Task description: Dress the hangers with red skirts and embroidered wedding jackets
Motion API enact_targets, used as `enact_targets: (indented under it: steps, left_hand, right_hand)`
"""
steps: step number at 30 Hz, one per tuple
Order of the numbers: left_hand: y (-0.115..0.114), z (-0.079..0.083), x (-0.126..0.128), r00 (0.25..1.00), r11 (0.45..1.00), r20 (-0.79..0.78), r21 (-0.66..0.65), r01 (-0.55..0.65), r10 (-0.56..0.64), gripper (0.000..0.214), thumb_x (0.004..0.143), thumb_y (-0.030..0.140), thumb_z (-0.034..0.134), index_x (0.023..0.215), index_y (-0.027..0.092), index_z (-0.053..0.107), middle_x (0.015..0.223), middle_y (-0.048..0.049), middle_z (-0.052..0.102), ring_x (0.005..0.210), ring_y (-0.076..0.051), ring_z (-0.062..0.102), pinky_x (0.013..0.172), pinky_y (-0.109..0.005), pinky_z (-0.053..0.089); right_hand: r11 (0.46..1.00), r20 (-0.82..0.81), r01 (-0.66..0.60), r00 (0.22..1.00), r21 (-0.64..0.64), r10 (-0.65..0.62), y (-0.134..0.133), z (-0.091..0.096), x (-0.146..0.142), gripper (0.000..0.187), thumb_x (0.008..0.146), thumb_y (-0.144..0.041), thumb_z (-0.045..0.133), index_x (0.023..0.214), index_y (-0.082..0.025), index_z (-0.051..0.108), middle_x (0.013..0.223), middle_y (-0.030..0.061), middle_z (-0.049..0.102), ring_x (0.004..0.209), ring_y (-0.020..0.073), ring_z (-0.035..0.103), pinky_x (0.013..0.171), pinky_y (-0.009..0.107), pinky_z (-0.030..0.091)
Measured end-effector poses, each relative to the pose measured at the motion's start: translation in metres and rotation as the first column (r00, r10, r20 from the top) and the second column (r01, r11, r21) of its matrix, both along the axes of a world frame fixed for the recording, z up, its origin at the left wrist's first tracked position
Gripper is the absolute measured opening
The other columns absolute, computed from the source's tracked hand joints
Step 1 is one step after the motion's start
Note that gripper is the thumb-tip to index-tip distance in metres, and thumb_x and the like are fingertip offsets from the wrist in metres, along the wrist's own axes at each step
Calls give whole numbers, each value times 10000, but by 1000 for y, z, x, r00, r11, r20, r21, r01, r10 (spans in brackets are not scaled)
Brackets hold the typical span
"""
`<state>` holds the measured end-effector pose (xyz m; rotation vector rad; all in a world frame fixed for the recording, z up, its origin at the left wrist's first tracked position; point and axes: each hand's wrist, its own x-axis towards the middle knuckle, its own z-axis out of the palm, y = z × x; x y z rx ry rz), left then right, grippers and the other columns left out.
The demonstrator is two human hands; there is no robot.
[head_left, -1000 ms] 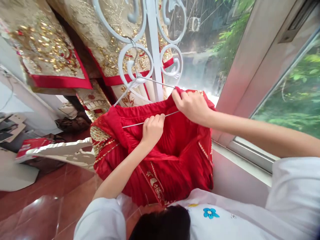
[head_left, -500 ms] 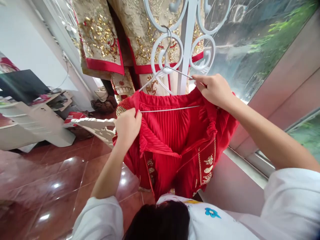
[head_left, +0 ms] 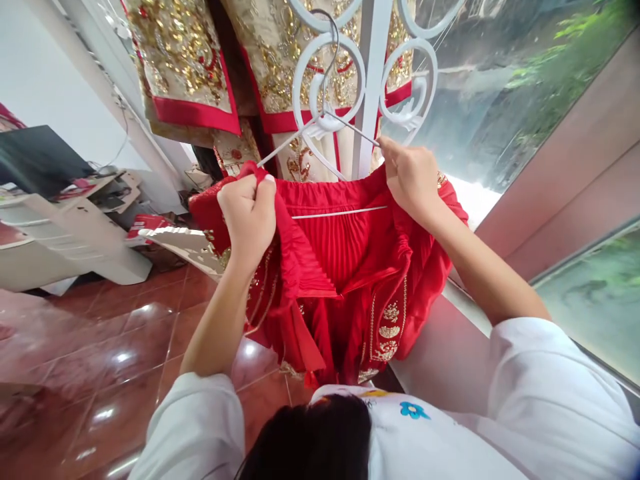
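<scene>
A red pleated garment (head_left: 345, 280) with gold embroidery hangs from a white wire hanger (head_left: 340, 213), whose hook sits in the curls of a white ornate metal stand (head_left: 370, 87). My left hand (head_left: 247, 217) is closed on the garment's red edge at the hanger's left end. My right hand (head_left: 410, 177) pinches the red edge at the hanger's right end, touching the wire there.
Cream and gold embroidered garments with red borders (head_left: 190, 67) hang behind the stand. A window (head_left: 500, 87) and its sill run along the right. White furniture (head_left: 65, 240) and clutter stand at the left on the glossy red tiled floor (head_left: 100, 347).
My left hand has slid left along the hanger from its middle to the left end, lifting the red edge. My right hand stays at the right end. The view has swung left.
</scene>
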<state>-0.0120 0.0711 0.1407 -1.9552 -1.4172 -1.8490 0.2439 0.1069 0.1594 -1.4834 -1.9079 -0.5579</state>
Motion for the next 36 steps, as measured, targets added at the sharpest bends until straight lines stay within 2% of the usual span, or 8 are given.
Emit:
enact_targets:
  steps: [5, 8, 12, 16, 22, 26, 30, 36]
  left_hand:
    - [3, -16, -7, 999, 994, -44, -105, -12, 8, 359, 808, 267, 486, 511, 186, 301, 511, 36, 252, 489, -95, 249, 497, -269, 200]
    - [-10, -49, -10, 973, 962, -106, -164, -219, 203, 256, 787, 296, 518, 593, 188, 390, 562, 34, 354, 528, -105, 348, 541, -248, 285]
    - [-48, -90, -16, 884, 820, -265, -343, -459, 385, 243, 729, 378, 606, 836, 178, 520, 790, -44, 557, 681, -183, 518, 600, -276, 371]
    - [-86, -95, -14, 978, 822, -179, -537, -190, 109, 249, 832, 361, 511, 671, 174, 544, 600, -16, 559, 554, -151, 511, 553, -256, 378]
    - [-59, -79, 41, 991, 958, -117, -287, 28, -64, 245, 871, 322, 500, 701, 154, 552, 644, -23, 592, 598, -134, 547, 623, -243, 427]
    - [-26, -105, 54, 995, 928, -61, -368, 55, -83, 109, 804, 234, 579, 751, 156, 524, 709, -41, 610, 670, -162, 585, 670, -267, 460]
    - [-36, -133, 41, 995, 912, 72, -401, 89, -65, 158, 793, 295, 608, 790, 169, 512, 741, -36, 625, 695, -161, 614, 665, -260, 486]
    - [-73, -172, 29, 904, 874, 427, -432, 223, -20, 258, 867, 414, 495, 813, 164, 526, 627, -8, 613, 490, -101, 581, 519, -204, 471]
  right_hand:
    - [999, -12, 48, 999, 21, -47, -26, -8, -16, 405, 935, -246, 331, 1317, -155, 431, 1154, 170, 562, 1074, 256, 486, 848, 377, 374]
    - [970, -105, 229, 970, 86, -219, -65, -38, -22, 493, 893, -312, 434, 1350, -136, 382, 1267, 216, 458, 1158, 328, 411, 860, 444, 366]
    - [918, -173, 373, 903, -138, -393, -112, -87, -7, 356, 848, -416, 500, 1064, -140, 555, 776, 115, 568, 696, 241, 508, 600, 331, 363]
    - [941, -311, 267, 894, -209, -323, -136, -97, -15, 358, 873, -395, 451, 578, -199, 396, 452, -33, 304, 422, 104, 257, 489, 253, 210]
    - [995, -535, -88, 844, -55, 45, -98, -101, -89, 347, 905, -418, 396, 634, -203, 411, 494, -26, 402, 435, 100, 350, 495, 237, 259]
    - [974, -703, -189, 710, -123, 49, -76, -131, -91, 266, 854, -453, 495, 767, -203, 476, 609, -4, 544, 523, 131, 484, 539, 241, 351]
    - [927, -834, -352, 545, -132, 88, -89, -160, -74, 232, 840, -430, 519, 795, -203, 503, 711, 9, 627, 575, 133, 558, 567, 241, 412]
    - [891, -800, -366, 600, -267, 7, -119, -207, -64, 315, 895, -424, 435, 768, -183, 592, 631, 22, 622, 571, 146, 566, 584, 254, 424]
